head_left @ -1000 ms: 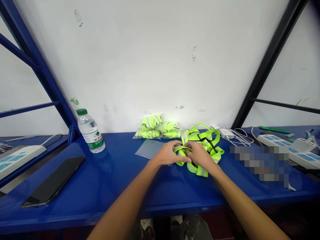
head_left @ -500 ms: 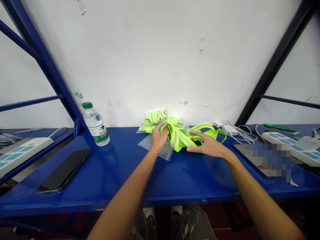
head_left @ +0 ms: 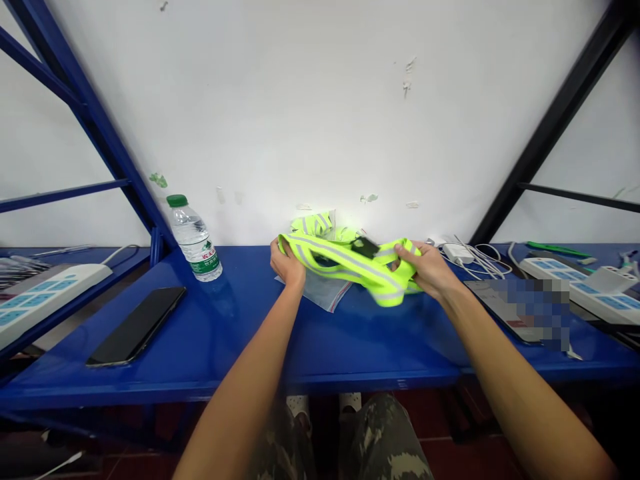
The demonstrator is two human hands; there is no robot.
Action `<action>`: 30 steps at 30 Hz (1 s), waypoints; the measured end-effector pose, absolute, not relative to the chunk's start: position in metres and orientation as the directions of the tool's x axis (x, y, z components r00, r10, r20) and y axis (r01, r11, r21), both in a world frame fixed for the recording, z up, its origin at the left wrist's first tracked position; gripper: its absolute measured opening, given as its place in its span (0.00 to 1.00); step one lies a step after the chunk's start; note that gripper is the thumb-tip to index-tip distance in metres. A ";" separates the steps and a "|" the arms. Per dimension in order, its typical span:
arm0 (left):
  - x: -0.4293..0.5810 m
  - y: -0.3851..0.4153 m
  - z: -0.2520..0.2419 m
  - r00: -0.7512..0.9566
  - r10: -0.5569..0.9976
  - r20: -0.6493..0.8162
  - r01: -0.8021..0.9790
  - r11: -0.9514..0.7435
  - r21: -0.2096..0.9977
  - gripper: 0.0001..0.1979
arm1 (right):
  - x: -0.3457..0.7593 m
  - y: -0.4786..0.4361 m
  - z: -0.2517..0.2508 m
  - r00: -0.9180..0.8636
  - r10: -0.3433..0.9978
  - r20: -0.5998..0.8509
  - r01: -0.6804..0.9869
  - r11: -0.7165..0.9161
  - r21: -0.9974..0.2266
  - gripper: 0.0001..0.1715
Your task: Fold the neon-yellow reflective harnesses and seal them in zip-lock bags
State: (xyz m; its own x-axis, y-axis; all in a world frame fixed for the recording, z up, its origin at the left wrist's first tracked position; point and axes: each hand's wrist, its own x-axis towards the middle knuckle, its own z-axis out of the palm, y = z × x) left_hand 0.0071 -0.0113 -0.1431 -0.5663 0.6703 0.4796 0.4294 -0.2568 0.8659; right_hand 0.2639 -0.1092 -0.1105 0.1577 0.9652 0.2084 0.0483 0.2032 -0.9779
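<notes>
- In the head view, our left hand (head_left: 289, 265) and right hand (head_left: 430, 268) each gripped the reflective strap (head_left: 340, 252), which spanned between them over the blue table (head_left: 320, 353).
- We judged it light, soft and floppy, best pinched across its flat band, away from the black piece (head_left: 365, 247).
- We had room between the plastic bag (head_left: 320, 291) and the table's front edge.

There is one set of neon-yellow straps (head_left: 345, 255), one flat clear bag (head_left: 325, 291) and at least two bagged yellow bundles (head_left: 313, 223) (head_left: 347, 235), partly hidden, so their full number cannot be told. One water bottle (head_left: 197, 243), one black phone (head_left: 139, 327), one tablet (head_left: 493, 298) and one white charger (head_left: 458, 253) are in view. Power strips (head_left: 53, 298) (head_left: 570, 283) come to two, and the pale shoes (head_left: 299, 404) (head_left: 350, 401) below likewise to two.
</notes>
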 end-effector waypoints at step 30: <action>0.052 -0.040 -0.070 0.601 0.633 0.488 0.183 -0.703 0.687 0.31 | 0.216 -0.116 -0.021 0.040 0.867 0.496 0.002 0.496 -0.868 0.29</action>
State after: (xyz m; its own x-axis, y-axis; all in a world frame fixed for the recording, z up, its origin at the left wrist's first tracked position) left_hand 0.0525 -0.0402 -0.0696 0.6013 0.6330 0.4876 0.1833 -0.7033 0.6869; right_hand 0.2163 -0.1164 -0.0209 0.0403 0.8674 0.4960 0.0018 0.4963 -0.8681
